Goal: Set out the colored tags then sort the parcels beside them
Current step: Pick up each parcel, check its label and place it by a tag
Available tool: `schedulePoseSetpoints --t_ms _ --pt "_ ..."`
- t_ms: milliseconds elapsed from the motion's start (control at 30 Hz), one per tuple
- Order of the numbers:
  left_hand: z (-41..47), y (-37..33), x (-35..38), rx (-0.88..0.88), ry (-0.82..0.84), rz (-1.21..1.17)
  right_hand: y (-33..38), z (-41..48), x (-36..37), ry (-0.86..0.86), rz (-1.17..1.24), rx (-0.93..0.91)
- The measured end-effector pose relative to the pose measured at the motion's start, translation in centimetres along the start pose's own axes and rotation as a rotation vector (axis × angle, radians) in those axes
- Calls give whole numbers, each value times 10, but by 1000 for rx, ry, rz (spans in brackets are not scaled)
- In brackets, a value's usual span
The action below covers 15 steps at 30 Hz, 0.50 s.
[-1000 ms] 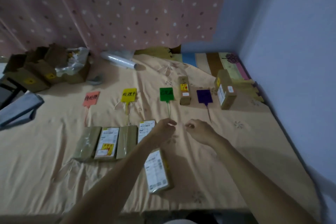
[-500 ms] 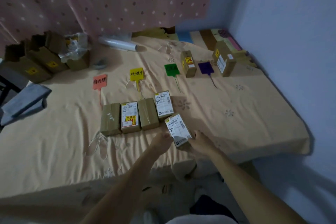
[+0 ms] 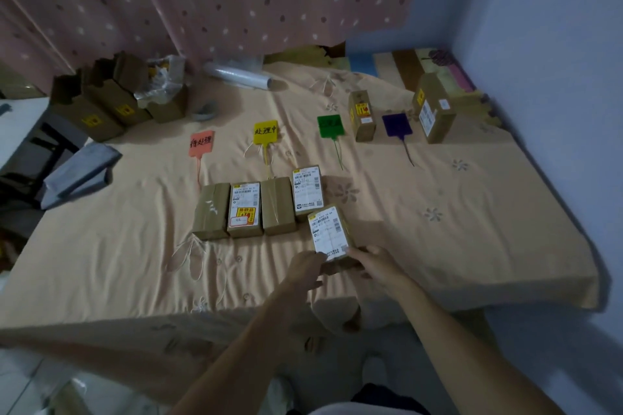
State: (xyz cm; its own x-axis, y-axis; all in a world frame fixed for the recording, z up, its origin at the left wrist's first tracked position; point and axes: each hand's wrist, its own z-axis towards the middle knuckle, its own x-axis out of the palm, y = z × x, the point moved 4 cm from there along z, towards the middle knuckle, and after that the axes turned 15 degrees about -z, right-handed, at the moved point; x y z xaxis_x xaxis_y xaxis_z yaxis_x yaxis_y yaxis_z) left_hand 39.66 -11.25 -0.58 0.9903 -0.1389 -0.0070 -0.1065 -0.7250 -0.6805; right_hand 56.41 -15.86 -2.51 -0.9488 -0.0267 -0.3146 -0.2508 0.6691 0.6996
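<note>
We note a parcel held just below the frame's centre, over the near part of the bed: a brown carton, its upper face covered by a white shipping label with barcodes and a small yellow mark at its top corner. The left hand has its fingers curled against the carton's near left corner, and the right hand has its fingers closed on the near right corner; both have hold of it. Whether it rests on the bedsheet or is raised off it, we cannot tell. Just beyond, at centre frame, four parcels lie side by side, touching; two show plain taped cardboard, two show white labels, one with an added yellow and red sticker. Across the upper middle of the frame four tags lie in a row, well apart: orange tag, yellow tag, green tag and purple tag. A labelled carton stands upright between the green and purple tags; a larger carton stands just right of the purple one.
</note>
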Motion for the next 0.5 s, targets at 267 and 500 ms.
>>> schedulePoseSetpoints --t_ms 267,500 --pt "-60 -76 -9 351 78 -312 99 -59 -25 -169 124 -427" --pt "-96 -118 -8 333 272 -556 163 -115 -16 -796 -283 -848"
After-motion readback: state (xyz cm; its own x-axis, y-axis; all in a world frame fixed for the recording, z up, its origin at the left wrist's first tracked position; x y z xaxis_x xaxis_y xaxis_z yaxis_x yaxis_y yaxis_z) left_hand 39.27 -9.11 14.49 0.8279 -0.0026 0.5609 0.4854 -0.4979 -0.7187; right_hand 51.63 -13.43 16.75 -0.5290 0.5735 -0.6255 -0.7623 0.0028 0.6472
